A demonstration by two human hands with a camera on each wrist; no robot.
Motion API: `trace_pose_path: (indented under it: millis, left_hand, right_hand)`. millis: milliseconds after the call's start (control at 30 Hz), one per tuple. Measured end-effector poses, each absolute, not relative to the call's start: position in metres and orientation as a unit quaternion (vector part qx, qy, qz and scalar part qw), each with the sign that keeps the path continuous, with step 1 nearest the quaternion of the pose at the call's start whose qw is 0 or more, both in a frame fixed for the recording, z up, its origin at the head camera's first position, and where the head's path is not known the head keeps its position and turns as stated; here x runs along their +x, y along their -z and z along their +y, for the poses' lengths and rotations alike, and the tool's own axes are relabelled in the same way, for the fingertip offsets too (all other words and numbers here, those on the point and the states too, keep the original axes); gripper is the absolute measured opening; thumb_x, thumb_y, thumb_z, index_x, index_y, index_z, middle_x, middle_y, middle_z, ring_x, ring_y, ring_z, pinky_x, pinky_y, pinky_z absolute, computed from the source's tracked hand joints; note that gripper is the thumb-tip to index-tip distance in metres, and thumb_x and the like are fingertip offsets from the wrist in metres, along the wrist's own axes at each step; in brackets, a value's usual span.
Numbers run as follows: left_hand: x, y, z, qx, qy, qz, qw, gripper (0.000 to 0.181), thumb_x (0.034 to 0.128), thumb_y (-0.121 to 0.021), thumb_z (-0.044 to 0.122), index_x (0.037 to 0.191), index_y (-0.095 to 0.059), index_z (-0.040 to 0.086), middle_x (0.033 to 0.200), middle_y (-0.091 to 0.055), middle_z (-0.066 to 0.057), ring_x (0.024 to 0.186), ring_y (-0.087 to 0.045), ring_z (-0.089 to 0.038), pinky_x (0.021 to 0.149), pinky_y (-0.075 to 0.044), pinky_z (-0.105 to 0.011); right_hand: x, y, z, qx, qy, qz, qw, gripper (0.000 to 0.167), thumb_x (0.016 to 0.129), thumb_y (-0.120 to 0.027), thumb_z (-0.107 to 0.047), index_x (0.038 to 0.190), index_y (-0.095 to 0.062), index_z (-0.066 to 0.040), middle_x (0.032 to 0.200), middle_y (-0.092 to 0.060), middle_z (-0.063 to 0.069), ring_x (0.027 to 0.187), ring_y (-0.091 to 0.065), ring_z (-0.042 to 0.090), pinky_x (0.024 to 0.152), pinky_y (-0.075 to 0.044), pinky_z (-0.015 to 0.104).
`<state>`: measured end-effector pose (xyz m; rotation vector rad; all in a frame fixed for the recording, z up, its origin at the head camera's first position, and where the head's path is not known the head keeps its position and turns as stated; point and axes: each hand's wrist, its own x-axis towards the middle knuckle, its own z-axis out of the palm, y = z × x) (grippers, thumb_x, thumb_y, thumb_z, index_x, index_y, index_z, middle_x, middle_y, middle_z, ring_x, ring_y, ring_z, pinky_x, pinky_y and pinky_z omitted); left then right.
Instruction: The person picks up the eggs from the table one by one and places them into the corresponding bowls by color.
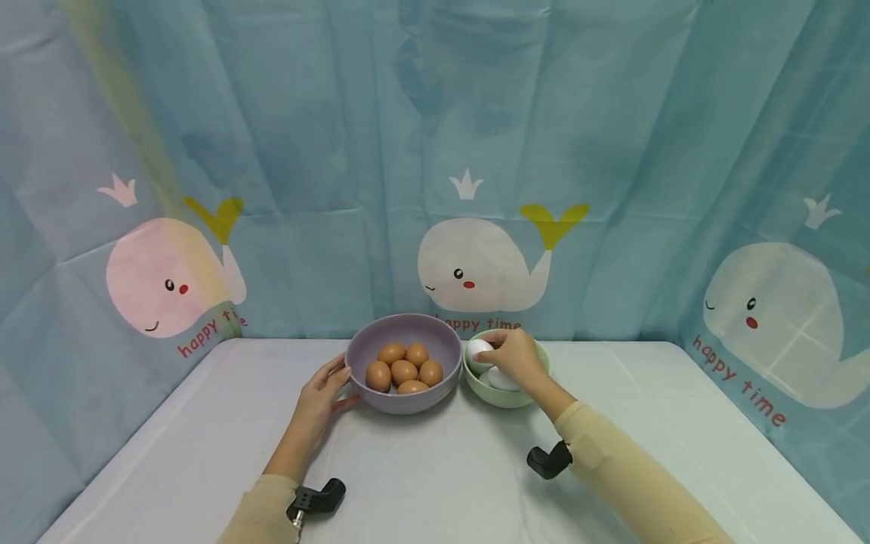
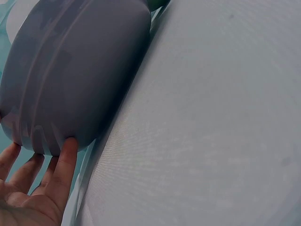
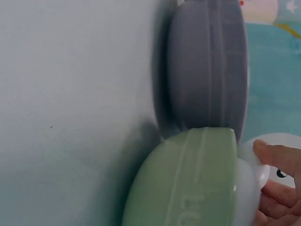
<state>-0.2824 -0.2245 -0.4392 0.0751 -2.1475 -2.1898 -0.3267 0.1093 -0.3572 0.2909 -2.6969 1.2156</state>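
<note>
A purple bowl (image 1: 405, 404) holds several brown eggs (image 1: 404, 371). My left hand (image 1: 318, 394) rests on its left side, fingers fairly straight, and the fingertips (image 2: 70, 141) touch the outer wall in the left wrist view. Just right of it, close against it, sits a smaller green bowl (image 1: 499, 399). Over the green bowl, my right hand (image 1: 516, 358) pinches a white egg (image 1: 479, 350) between thumb and fingers at the left rim. Another white egg (image 1: 501, 379) lies in that bowl, partly covered by the hand. Whether more eggs are underneath is hidden.
Both bowls stand near the back edge of a white-covered table (image 1: 421, 476). Behind it and along the sides hangs a blue curtain (image 1: 326, 272) printed with whales. A black wrist mount (image 1: 316, 499) is strapped to the left sleeve, and another black mount (image 1: 549, 460) to the right.
</note>
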Motion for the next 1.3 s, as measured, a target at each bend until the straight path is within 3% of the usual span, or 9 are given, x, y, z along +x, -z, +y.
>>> trace_pose_path:
  millis: [167, 300, 467, 800, 1067, 1300]
  left_hand:
    - [-0.283, 0.440, -0.224, 0.026, 0.712, -0.701, 0.039, 0.063, 0.1018, -0.056, 0.035, 0.156, -0.032, 0.014, 0.163, -0.029, -0.010, 0.145, -0.036, -0.025, 0.095, -0.059, -0.029]
    - [-0.283, 0.440, -0.224, 0.025, 0.711, -0.701, 0.040, 0.063, 0.1019, -0.056, 0.036, 0.156, -0.032, 0.014, 0.164, -0.029, -0.010, 0.145, -0.036, -0.026, 0.095, -0.059, -0.030]
    - [-0.283, 0.441, -0.223, 0.022, 0.712, -0.701, 0.037, 0.062, 0.1022, -0.056, 0.035, 0.156, -0.032, 0.014, 0.163, -0.030, -0.010, 0.145, -0.036, -0.025, 0.095, -0.059, -0.029]
    - [-0.284, 0.441, -0.225, 0.017, 0.712, -0.701, 0.034, 0.061, 0.1032, -0.054, 0.034, 0.156, -0.031, 0.014, 0.164, -0.028, -0.009, 0.145, -0.035, -0.024, 0.095, -0.059, -0.027]
    - [-0.286, 0.440, -0.224, 0.022, 0.719, -0.694, 0.033, 0.062, 0.1028, -0.055, 0.033, 0.156, -0.031, 0.014, 0.164, -0.028, -0.007, 0.145, -0.035, -0.024, 0.095, -0.059, -0.027]
    - [-0.284, 0.441, -0.225, 0.022, 0.716, -0.696, 0.036, 0.062, 0.1029, -0.055, 0.033, 0.156, -0.031, 0.014, 0.164, -0.028, -0.008, 0.145, -0.035, -0.025, 0.096, -0.059, -0.028]
  right_hand:
    - [-0.327, 0.362, 0.106, 0.106, -0.402, -0.904, 0.096, 0.028, 0.077, -0.085, -0.016, 0.102, -0.078, -0.007, 0.096, -0.078, 0.008, 0.082, -0.066, 0.014, 0.070, -0.056, 0.025]
    - [-0.326, 0.363, 0.103, 0.115, -0.395, -0.905, 0.106, 0.026, 0.077, -0.084, -0.013, 0.101, -0.078, -0.005, 0.095, -0.077, 0.009, 0.080, -0.064, 0.014, 0.073, -0.058, 0.031]
    - [-0.324, 0.365, 0.103, 0.129, -0.371, -0.913, 0.112, 0.026, 0.076, -0.084, -0.010, 0.101, -0.078, -0.004, 0.099, -0.077, 0.010, 0.086, -0.067, 0.017, 0.081, -0.060, 0.038]
    - [-0.323, 0.370, 0.100, 0.133, -0.345, -0.922, 0.116, 0.029, 0.079, -0.083, -0.013, 0.105, -0.077, -0.002, 0.102, -0.077, 0.011, 0.093, -0.069, 0.020, 0.082, -0.061, 0.038]
    - [-0.316, 0.367, 0.118, 0.126, -0.422, -0.891, 0.106, 0.038, 0.084, -0.079, -0.013, 0.117, -0.071, 0.004, 0.116, -0.072, 0.020, 0.110, -0.069, 0.035, 0.095, -0.059, 0.046]
    - [-0.306, 0.363, 0.135, 0.112, -0.471, -0.866, 0.126, 0.035, 0.090, -0.073, -0.019, 0.121, -0.071, -0.003, 0.117, -0.073, 0.016, 0.115, -0.067, 0.034, 0.097, -0.058, 0.049]
